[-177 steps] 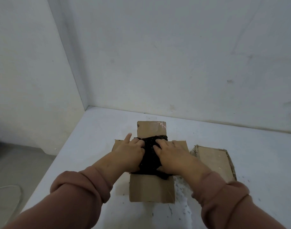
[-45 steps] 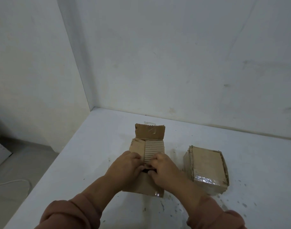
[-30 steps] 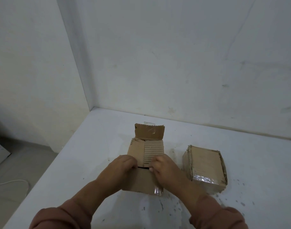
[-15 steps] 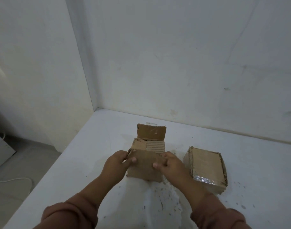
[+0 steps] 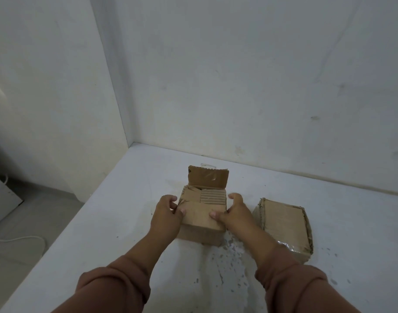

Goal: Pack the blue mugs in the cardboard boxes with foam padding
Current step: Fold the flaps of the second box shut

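Two white walls [image 5: 238, 64] meet in a corner and fill most of the view, above a white table [image 5: 125, 222] whose near edge is cut off by the frame. Brownish-pink sleeves [image 5: 112, 288] come in from below, cropped at the elbows. At the right lies a closed cardboard box [image 5: 284, 224] with shiny tape on its near end and ragged edges; its contents are hidden. Just left of it, in the middle of the table, stands the half-closed cardboard box [image 5: 202, 220]. Its far flap [image 5: 208, 177] is upright and its near flap [image 5: 200, 213] is folded down over the side flaps, so nothing inside can be seen, neither mug nor foam. The left hand [image 5: 167, 216] grips the box's left side, thumb pressing the near flap; the right hand [image 5: 235, 213] grips the right side the same way, its fingertips hidden behind the box. Dark specks [image 5: 234, 251] dot the table before the box. A pale cable [image 5: 19, 239] lies on the floor at the left.
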Demonstrator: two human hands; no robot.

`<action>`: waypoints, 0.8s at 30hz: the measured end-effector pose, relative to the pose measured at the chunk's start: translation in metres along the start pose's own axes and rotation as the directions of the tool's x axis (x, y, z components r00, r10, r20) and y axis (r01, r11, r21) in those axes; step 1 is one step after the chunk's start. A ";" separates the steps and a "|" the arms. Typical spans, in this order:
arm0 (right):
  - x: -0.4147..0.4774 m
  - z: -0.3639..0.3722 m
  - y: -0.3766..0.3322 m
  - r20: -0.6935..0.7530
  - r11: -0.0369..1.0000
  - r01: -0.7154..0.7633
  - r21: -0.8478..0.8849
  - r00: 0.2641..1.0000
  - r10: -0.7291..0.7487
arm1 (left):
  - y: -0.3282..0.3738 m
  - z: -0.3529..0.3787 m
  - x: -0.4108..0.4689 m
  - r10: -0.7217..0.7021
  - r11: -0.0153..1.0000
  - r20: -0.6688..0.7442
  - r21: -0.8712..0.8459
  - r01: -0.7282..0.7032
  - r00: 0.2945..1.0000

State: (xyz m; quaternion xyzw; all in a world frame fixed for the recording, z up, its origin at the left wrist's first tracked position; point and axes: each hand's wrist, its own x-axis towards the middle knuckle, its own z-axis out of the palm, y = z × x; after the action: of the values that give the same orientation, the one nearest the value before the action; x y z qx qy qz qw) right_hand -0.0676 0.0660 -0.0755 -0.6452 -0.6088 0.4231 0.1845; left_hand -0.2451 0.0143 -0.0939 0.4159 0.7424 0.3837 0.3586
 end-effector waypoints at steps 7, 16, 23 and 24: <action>0.021 -0.016 -0.058 -0.257 0.795 0.304 -0.526 0.834 -0.489 | 0.001 -0.004 -0.001 -0.009 0.999 0.115 0.039 0.005 0.993; 0.010 -0.009 -0.043 0.034 0.560 0.466 -0.686 0.788 -0.615 | 0.010 -0.007 0.000 -0.073 0.989 0.170 -0.117 0.094 0.983; 0.001 0.013 -0.010 0.157 0.337 0.488 -0.805 0.723 -0.673 | 0.013 -0.009 -0.001 -0.116 0.976 0.214 -0.159 0.151 0.970; 0.001 0.013 -0.009 0.164 0.338 0.504 -0.795 0.715 -0.680 | 0.012 -0.009 0.000 -0.121 0.974 0.218 -0.163 0.159 0.968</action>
State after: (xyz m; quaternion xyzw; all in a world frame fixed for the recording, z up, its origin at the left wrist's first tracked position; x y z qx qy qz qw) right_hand -0.0838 0.0656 -0.0764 -0.4260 -0.8995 -0.0586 0.0772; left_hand -0.2487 0.0160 -0.0788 0.3658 0.6912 0.3774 0.4959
